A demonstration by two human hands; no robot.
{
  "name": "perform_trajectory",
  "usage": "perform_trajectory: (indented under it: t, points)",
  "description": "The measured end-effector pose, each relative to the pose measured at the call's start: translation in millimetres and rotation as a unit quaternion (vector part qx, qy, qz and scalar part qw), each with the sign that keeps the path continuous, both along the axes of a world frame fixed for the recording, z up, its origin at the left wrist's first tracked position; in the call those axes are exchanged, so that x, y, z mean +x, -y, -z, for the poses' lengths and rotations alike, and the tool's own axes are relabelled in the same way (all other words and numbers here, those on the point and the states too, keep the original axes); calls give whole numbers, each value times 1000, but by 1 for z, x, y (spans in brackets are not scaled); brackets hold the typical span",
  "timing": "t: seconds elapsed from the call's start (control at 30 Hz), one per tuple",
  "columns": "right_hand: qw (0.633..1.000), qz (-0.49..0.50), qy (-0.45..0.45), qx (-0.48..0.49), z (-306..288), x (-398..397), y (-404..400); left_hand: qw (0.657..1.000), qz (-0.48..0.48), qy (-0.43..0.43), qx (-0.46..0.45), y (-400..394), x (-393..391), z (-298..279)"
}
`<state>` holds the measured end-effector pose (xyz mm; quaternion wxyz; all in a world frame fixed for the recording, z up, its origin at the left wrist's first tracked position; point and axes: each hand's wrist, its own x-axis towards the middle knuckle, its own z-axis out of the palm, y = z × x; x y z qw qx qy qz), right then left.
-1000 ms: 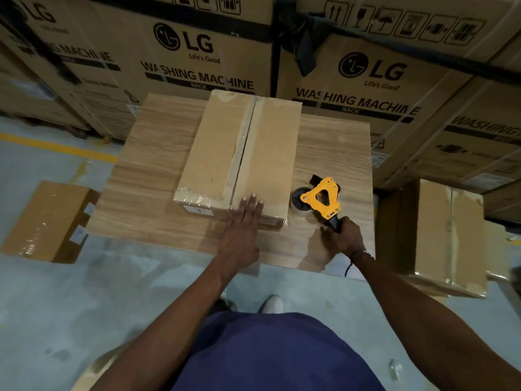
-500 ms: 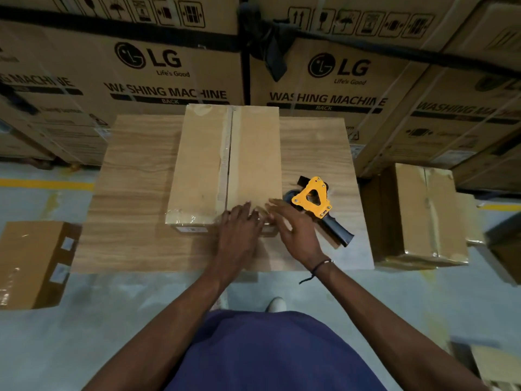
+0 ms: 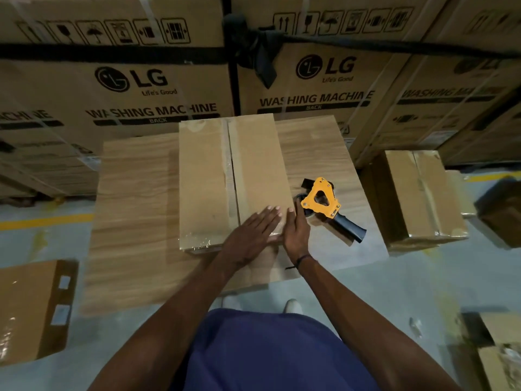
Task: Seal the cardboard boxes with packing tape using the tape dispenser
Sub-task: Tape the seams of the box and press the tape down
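Both hands lay flat: the left hand (image 3: 255,232) and right hand (image 3: 296,231) pressed tape at the table's near edge onto the box (image 3: 225,179). The tape dispenser (image 3: 324,204) lay unheld toward the right edge; likely the next box needed it.

I'm in a warehouse — stacked washing-machine cartons (image 3: 158,88) wall me in. Concrete floor (image 3: 394,292) underfoot, with a yellow line (image 3: 45,221).

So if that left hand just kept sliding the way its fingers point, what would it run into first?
Probably the right hand, which stands on edge just past the left hand's fingertips at the box's near right corner. The tape dispenser lies beyond that on the table.
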<state>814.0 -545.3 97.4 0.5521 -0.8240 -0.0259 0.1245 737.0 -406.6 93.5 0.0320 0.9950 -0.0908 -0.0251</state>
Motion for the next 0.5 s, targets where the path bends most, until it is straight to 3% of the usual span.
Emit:
perform_trajectory:
  t: [0.37, 0.5]
  points:
    - [986, 158, 12, 56, 7, -5, -19, 999, 50, 12, -4, -90, -57, -3]
    - [981, 183, 5, 63, 7, -7, -26, 1000, 20, 21, -12, -135, -83, -3]
